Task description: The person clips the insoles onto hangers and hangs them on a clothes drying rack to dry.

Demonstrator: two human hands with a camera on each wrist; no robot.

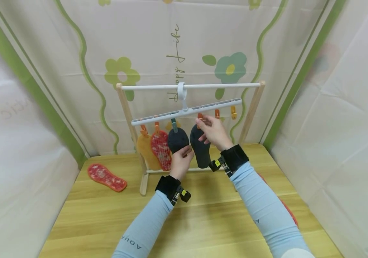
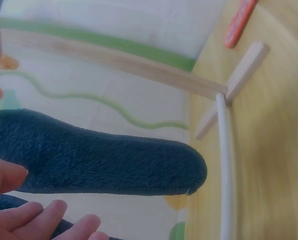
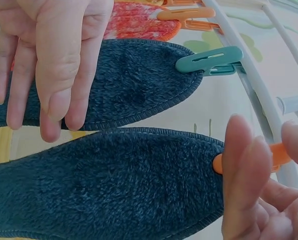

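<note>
A white clip hanger (image 1: 187, 111) hangs from the rod of a small wooden rack (image 1: 222, 85). A yellow insole (image 1: 143, 150), a red patterned insole (image 1: 161, 148) and a dark blue insole (image 1: 177, 139) hang from it; a green clip (image 3: 209, 61) holds the dark one. My right hand (image 1: 201, 122) pinches an orange clip (image 3: 276, 155) at the top of a second dark blue insole (image 1: 201, 154). My left hand (image 1: 184, 156) holds that insole's lower edge, thumb in front. Its fingers (image 3: 49, 75) lie across the first dark insole (image 3: 139, 85).
A loose red patterned insole (image 1: 106, 176) lies on the wooden table (image 1: 203, 215) at the left. Another red piece (image 1: 291, 215) shows under my right sleeve. Two spare orange clips (image 1: 233, 112) hang at the hanger's right end. Cloth walls close in on three sides.
</note>
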